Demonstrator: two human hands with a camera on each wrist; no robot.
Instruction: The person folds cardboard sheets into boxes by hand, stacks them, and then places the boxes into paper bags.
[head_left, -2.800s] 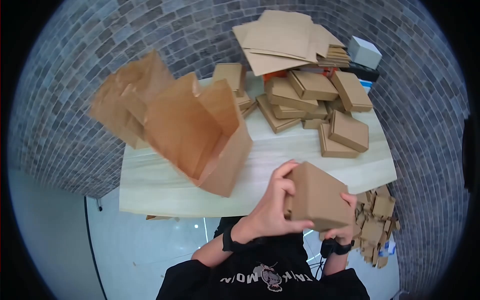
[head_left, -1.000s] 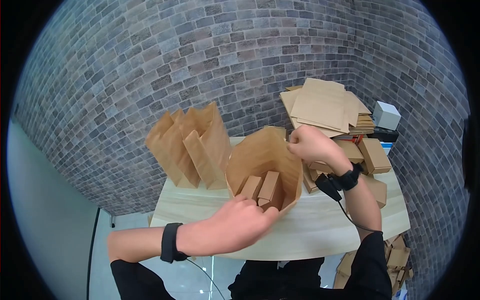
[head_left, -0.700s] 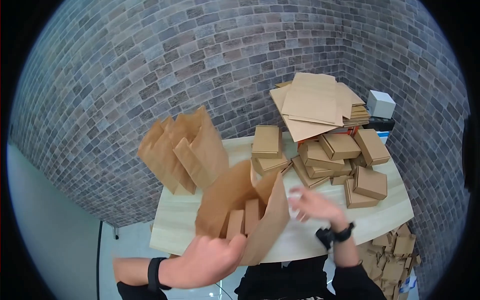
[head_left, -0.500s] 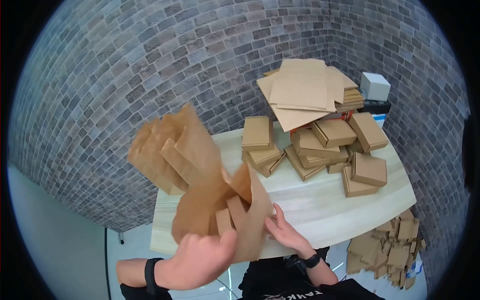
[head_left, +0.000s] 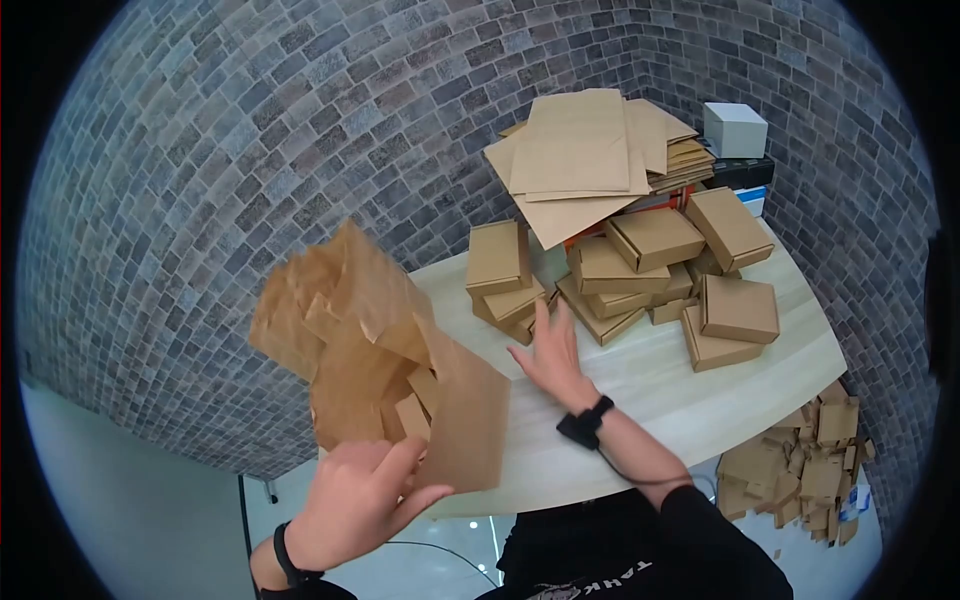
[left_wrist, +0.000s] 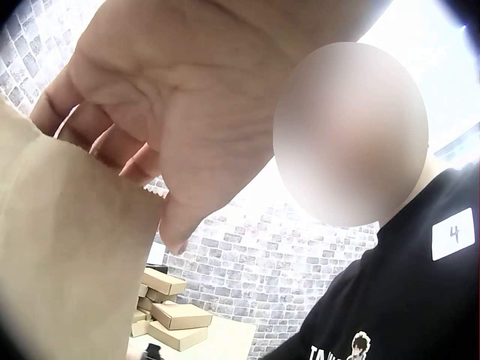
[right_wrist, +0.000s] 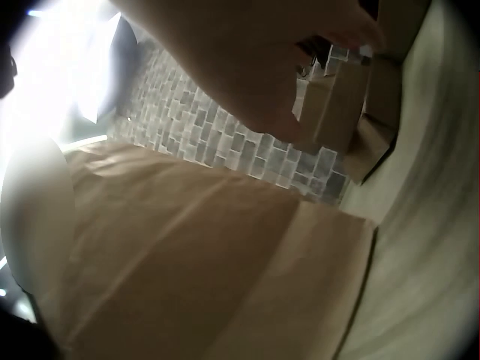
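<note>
My left hand (head_left: 355, 495) has its fingers curled over the near rim of an open brown paper bag (head_left: 470, 410) at the table's front left. Small cardboard boxes (head_left: 413, 414) lie inside that bag. In the left wrist view the fingers of the left hand (left_wrist: 165, 105) bend over the edge of the bag (left_wrist: 67, 247). With fingers spread and holding nothing, my right hand (head_left: 558, 358) is over the table beside a small stack of boxes (head_left: 498, 258). The right wrist view shows the right hand (right_wrist: 255, 60) near a box (right_wrist: 341, 105); contact cannot be told.
More paper bags (head_left: 375, 285) stand behind the held one. Piled cardboard boxes (head_left: 655, 238), flat cardboard sheets (head_left: 575, 145) and a white box (head_left: 735, 132) occupy the back right of the table (head_left: 600, 430). Loose cardboard pieces (head_left: 795, 470) lie on the floor at the right.
The right hand has left the bag's side and moved forward toward the small stack. The left hand still grips the bag, which now sits farther left in view, its boxes inside.
</note>
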